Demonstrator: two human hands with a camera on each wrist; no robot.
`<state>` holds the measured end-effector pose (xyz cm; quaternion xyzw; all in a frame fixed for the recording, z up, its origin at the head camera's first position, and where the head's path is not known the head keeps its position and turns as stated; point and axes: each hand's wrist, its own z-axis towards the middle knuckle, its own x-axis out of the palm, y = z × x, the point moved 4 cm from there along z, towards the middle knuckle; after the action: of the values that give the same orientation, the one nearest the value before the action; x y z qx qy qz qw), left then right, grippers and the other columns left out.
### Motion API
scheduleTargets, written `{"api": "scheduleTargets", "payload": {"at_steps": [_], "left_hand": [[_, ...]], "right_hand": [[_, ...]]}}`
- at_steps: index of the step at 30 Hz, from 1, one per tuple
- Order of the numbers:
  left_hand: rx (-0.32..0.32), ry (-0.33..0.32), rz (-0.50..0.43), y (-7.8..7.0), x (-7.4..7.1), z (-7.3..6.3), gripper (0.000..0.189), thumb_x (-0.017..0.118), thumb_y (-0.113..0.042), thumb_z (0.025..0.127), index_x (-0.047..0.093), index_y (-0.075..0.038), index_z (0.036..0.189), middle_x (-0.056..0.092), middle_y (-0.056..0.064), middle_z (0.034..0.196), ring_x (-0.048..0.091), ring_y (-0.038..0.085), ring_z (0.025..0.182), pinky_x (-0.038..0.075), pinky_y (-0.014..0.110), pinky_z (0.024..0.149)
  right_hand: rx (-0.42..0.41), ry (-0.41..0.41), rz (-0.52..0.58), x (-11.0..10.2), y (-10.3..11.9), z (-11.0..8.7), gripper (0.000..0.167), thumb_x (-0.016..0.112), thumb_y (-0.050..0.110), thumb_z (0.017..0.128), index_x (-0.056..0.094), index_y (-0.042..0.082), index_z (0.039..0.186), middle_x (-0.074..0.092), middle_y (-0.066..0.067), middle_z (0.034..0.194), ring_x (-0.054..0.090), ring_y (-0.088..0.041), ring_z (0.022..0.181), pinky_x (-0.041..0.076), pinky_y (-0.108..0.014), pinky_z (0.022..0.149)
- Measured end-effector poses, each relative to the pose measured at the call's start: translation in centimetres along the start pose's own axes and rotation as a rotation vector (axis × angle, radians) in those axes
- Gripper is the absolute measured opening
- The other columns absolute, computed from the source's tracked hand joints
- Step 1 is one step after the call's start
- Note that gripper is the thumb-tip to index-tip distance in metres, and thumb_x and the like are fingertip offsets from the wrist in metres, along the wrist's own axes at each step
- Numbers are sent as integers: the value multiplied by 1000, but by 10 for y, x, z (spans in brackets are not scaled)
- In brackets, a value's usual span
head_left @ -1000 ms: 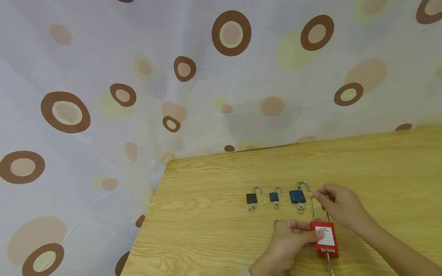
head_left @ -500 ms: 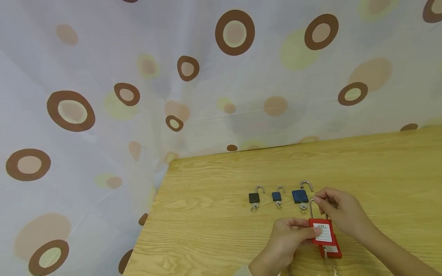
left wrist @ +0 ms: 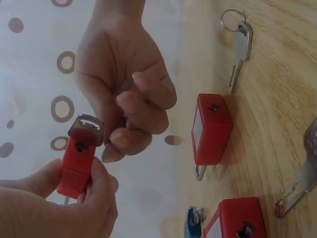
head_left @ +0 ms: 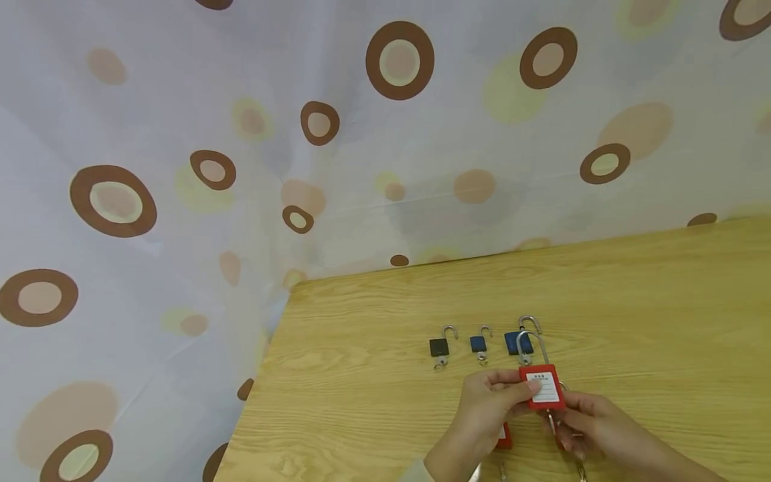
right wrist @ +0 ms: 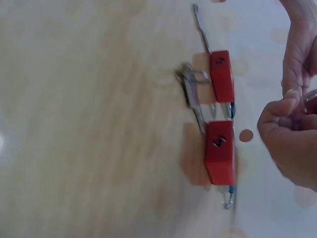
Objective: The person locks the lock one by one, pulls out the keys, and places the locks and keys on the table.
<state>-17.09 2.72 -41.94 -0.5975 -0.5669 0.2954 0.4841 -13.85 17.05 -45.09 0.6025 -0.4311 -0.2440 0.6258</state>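
Observation:
My left hand [head_left: 484, 408] holds a red padlock [head_left: 543, 395] upright, thumb across its white label and long metal shackle on top. A key [left wrist: 86, 130] sits in the keyhole at its base. Just beside that key is my right hand [left wrist: 129, 94], fingers loosely curled, with nothing seen between them. Two other red padlocks [left wrist: 212, 130] stand on the table below the hands, their keyholes facing the camera. In the head view, my hands partly cover them.
A black padlock [head_left: 439, 347], a small blue padlock [head_left: 478, 344] and a larger blue padlock [head_left: 512, 343] lie in a row with shackles raised. Loose keys [left wrist: 241, 52] lie near the red padlocks. A spotted curtain [head_left: 337, 174] hangs behind the wooden table [head_left: 361, 335].
My right hand has let go of the shackle and moved down beside the key under the padlock. My left hand has shifted left and up with the padlock.

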Motion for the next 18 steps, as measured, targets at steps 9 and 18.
{"api": "scheduleTargets", "payload": {"at_steps": [9,18], "left_hand": [[-3,-13,-7,3,0,3,17,69,2,79,63,3,94,70,13,89,67,18,78,57,29,72],[9,-23,-10,3,2,1,17,69,3,78,63,4,94,70,15,88,68,20,80,57,31,72]], "right_hand": [[-18,162,270,5,-14,-9,28,26,11,103,52,16,112,57,4,97,52,-3,80,48,-15,71],[75,-174,-58,4,-12,-13,11,44,15,99,54,13,96,62,8,84,52,-2,69,48,-14,61]]}}
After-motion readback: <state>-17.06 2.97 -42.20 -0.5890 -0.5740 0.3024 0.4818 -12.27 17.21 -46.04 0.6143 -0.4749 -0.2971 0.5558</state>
